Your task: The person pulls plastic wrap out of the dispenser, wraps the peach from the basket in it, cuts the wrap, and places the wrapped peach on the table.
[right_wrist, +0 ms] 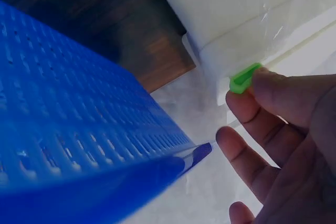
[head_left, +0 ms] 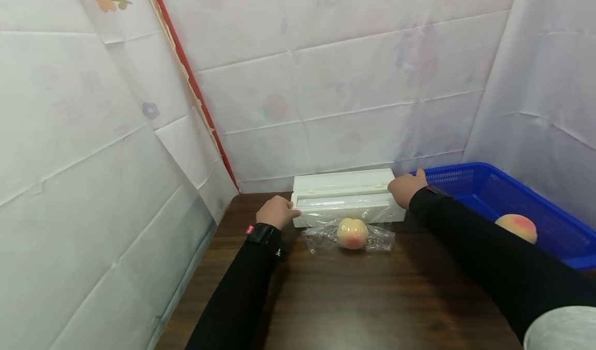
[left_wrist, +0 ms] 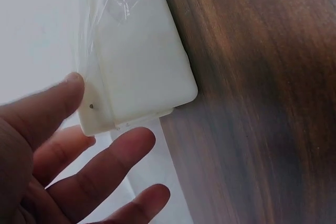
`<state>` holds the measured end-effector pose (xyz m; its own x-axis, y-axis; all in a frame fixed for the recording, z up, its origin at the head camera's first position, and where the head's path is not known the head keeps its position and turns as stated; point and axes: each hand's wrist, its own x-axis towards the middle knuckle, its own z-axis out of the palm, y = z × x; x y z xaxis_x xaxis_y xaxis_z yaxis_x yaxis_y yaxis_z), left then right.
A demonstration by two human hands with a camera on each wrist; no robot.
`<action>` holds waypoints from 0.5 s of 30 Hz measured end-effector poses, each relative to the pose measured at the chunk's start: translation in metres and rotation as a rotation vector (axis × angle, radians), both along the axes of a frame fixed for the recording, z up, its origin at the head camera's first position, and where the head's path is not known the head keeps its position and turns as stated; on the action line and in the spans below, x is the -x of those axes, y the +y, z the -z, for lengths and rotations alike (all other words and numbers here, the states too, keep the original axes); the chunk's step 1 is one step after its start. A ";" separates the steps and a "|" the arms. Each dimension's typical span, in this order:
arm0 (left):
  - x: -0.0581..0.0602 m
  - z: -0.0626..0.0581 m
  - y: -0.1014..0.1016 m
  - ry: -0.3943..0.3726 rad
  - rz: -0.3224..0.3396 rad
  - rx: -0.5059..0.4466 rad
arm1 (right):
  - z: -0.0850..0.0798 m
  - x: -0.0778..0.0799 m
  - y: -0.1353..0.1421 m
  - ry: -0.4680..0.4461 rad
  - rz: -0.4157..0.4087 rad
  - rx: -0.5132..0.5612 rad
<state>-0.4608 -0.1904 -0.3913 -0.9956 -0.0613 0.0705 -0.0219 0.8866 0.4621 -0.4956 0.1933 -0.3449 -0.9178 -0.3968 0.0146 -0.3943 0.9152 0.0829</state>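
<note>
A white cling film dispenser (head_left: 350,214) lies on the table with its lid (head_left: 343,180) raised. My left hand (head_left: 277,213) holds its left end, the thumb (left_wrist: 73,90) at the corner by the clear film and the other fingers spread beside the end. At the right end, my right hand (head_left: 406,188) pinches a small green slider (right_wrist: 244,78) between thumb and forefinger, close over the dispenser's edge. A pale yellow and pink peach (head_left: 352,233) sits just in front of the dispenser, with crumpled cling film (head_left: 381,239) spread on both sides of it.
A blue plastic basket (head_left: 497,177) stands right of the dispenser, and another peach (head_left: 518,227) is seen there past my right sleeve. White patterned sheeting (head_left: 349,81) hangs behind and at both sides. The brown wooden table (head_left: 344,298) extends toward me.
</note>
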 end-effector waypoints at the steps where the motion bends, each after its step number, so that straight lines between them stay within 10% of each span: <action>1: 0.001 0.001 -0.001 -0.001 0.009 -0.012 | 0.003 0.003 0.001 0.003 -0.006 0.011; 7: 0.006 0.004 -0.012 -0.051 0.081 -0.080 | 0.003 0.006 0.002 0.027 -0.023 0.053; 15: 0.014 0.002 -0.030 -0.117 0.208 -0.080 | 0.001 -0.037 -0.047 0.143 -0.011 0.115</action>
